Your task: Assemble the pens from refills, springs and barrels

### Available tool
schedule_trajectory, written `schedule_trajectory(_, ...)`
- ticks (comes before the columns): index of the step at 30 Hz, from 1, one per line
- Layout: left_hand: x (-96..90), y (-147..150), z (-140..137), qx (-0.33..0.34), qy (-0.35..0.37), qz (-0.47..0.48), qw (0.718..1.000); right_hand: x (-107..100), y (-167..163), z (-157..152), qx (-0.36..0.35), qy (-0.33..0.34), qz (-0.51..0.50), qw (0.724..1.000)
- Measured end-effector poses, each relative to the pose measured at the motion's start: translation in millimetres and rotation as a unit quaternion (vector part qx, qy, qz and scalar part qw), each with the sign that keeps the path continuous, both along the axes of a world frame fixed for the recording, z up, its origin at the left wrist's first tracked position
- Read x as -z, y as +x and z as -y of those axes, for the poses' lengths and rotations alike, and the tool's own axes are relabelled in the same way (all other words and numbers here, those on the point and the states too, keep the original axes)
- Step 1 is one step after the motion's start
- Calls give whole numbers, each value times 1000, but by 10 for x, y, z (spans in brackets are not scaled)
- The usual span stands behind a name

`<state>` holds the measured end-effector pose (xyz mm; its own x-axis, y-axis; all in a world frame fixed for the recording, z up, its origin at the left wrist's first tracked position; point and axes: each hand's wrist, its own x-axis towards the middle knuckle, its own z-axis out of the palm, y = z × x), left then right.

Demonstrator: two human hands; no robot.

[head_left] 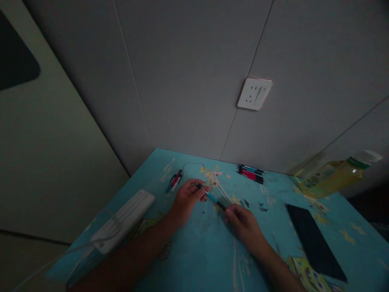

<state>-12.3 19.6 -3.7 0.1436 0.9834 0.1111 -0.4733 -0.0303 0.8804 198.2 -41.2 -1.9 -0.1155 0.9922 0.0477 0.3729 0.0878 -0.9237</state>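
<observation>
A blue and black pen [212,197] is held above the table between both hands, slanting down to the right. My left hand [190,196] pinches its upper left end near the dark tip. Its lower right black end is gripped in the closed fingers of my right hand [242,221]. Just behind the right hand lie thin pale sticks [225,192], partly hidden by the fingers. Small dark pieces [244,203] are scattered right of them. Several pens, with blue, red and white parts [175,181], lie beyond the left hand.
Near the wall lies a row of red, blue and black pens [251,174]. A white power strip [126,219] with a cable is at left. To the right are a dark flat slab [314,239] and a bottle of yellow liquid [332,176]. The blue patterned table [200,251] meets the wall.
</observation>
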Motion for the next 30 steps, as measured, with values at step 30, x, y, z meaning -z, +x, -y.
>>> schedule_trajectory(30, -54, -21, 45, 111, 2, -31, 993, 71, -440, 207, -73, -98, -138, 983)
